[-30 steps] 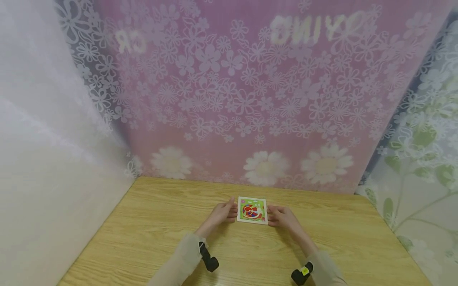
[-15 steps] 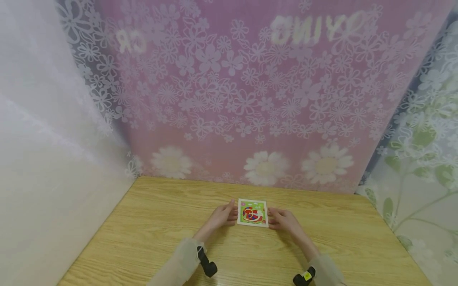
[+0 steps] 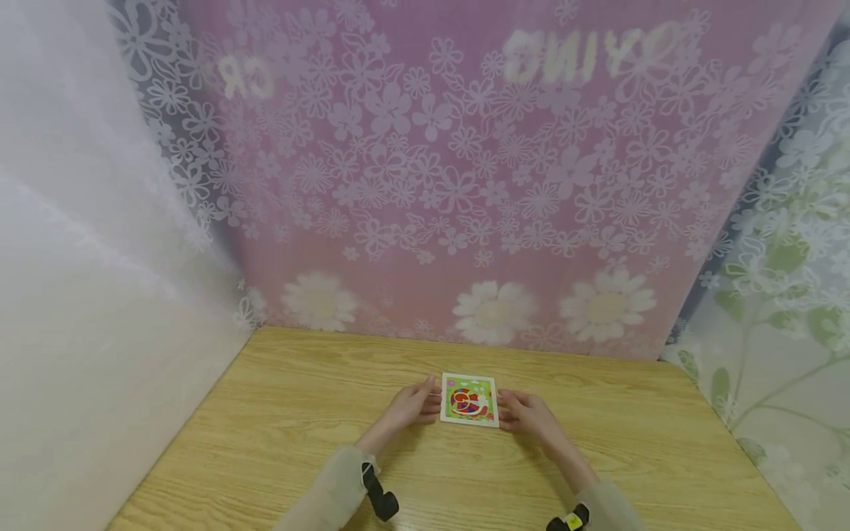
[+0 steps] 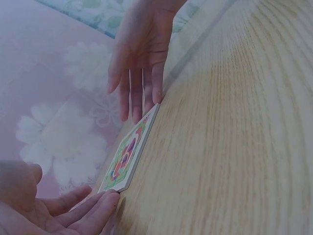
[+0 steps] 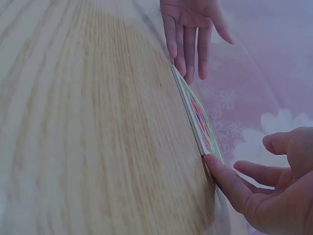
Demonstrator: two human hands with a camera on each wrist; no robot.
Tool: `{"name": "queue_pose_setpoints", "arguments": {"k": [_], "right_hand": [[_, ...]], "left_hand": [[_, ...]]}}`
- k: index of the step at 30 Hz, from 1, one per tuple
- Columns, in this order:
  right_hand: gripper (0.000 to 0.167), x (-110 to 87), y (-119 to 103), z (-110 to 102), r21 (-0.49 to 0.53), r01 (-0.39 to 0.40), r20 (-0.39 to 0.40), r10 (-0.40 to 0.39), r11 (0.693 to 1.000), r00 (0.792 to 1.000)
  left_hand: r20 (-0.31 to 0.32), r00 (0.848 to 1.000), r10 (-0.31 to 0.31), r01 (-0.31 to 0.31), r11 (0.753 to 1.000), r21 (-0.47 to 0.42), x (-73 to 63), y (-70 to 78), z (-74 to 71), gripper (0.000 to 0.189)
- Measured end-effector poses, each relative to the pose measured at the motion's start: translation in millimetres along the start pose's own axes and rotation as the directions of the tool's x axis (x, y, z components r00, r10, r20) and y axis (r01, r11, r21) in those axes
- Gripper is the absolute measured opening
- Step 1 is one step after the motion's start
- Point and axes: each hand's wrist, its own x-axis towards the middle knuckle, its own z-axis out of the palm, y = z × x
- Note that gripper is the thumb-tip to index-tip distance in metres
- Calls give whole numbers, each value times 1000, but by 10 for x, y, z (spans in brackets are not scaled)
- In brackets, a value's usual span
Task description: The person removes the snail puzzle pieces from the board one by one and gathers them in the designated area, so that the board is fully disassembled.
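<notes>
A square puzzle board with a white rim and a snail picture on green lies flat on the wooden table. My left hand touches its left edge with the fingertips, the fingers fairly straight and the thumb raised off the board. On the opposite edge, the fingertips of my right hand touch the board in the same way. The left wrist view shows the board between both sets of fingertips. In the right wrist view my right thumb stands apart from the board.
The wooden table stretches around the board. Behind it hangs a pink flowered curtain. A white cloth borders the left side and a leafy-patterned cloth the right. A black wrist camera sits on the left sleeve.
The board has slid a little toward me across the table. Both hands have moved with it, their fingertips staying at its two sides.
</notes>
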Motion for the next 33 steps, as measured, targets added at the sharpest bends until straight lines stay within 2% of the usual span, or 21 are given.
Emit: {"name": "queue_pose_setpoints", "arguments": {"k": [10,19,33], "right_hand": [[50,-60,32,6,30,14,16,-15,999,1000],[50,-173,26,27,48,-17,-4,18,999,1000],[54,-314,-3,50,-7,-1,34,1,1000,999]], "left_hand": [[15,1000,15,-16,1000,20,-73,10,6,61],[22,1000,17,-18,999,40,-162,7,8,62],[31,999,32,-33,999,20,-268,-55,1,58]]}}
